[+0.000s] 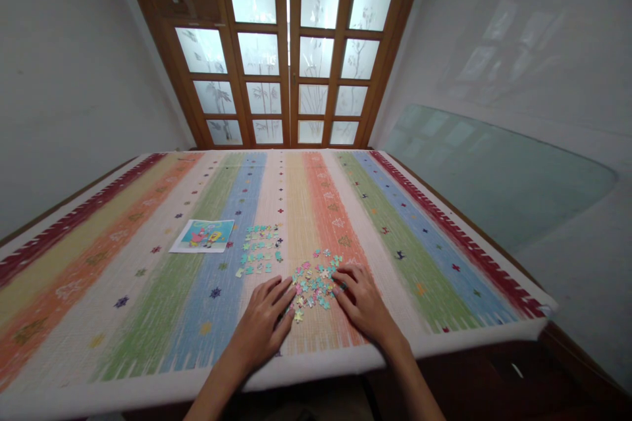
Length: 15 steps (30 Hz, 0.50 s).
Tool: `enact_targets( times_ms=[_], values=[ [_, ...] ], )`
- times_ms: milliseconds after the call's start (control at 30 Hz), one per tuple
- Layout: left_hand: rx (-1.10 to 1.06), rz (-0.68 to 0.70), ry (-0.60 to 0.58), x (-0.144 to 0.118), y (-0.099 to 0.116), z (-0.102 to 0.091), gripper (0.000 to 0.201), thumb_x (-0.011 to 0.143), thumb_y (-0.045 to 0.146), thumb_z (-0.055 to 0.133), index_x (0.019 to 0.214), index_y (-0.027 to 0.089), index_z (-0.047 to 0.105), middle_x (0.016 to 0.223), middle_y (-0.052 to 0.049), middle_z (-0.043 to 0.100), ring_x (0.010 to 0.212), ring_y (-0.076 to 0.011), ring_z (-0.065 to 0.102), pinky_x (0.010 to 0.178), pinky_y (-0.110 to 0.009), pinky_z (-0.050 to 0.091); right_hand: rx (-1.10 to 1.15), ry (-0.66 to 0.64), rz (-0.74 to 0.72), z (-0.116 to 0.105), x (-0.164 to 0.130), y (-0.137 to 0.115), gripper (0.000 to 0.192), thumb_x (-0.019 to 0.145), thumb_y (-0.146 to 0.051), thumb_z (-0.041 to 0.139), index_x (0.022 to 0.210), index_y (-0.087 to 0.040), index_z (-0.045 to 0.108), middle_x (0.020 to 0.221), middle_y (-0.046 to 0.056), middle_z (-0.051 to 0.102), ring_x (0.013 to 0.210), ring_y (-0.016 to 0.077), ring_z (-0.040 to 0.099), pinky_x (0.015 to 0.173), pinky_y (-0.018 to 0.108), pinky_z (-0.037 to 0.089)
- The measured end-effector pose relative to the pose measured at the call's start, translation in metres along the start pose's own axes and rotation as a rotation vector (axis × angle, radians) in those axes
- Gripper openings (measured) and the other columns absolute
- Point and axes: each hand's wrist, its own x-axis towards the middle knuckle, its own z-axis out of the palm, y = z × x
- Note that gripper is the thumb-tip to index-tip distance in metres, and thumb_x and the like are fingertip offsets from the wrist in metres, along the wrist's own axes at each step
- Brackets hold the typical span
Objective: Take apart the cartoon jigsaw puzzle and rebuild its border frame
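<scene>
A loose pile of small pastel jigsaw pieces (314,284) lies on the striped cloth near the front edge. My left hand (265,320) rests flat on the cloth at the pile's left side, fingers apart, fingertips touching the pieces. On the pile's right side my right hand (362,301) lies palm down, its fingertips in the pieces. I cannot tell whether a piece is pinched under those fingers. A second, spread-out group of mostly teal pieces (259,250) lies farther back. Left of that group is a cartoon reference picture (203,235).
The striped, multicoloured cloth (123,289) covers a wide table. Its front edge (316,368) is just below my wrists. A wooden door with frosted glass panes (289,46) stands behind the table. A glass pane (494,171) leans on the right wall.
</scene>
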Motion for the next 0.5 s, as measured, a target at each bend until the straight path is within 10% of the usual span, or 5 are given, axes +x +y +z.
enact_targets(
  times_ms=[500],
  values=[
    [-0.032,0.015,0.008,0.0013,0.0013,-0.0033,0.034,0.102,0.020,0.051,0.134,0.023,0.062,0.137,-0.011,0.064,0.130,-0.0298,0.055,0.102,-0.052,0.054,-0.007,-0.042,0.001,-0.0017,-0.0005,-0.0010,0.024,0.097,-0.028,0.062,0.120,-0.022,0.068,0.120,0.012,0.063,0.114,0.0297,0.056,0.101,0.052,0.050]
  ],
)
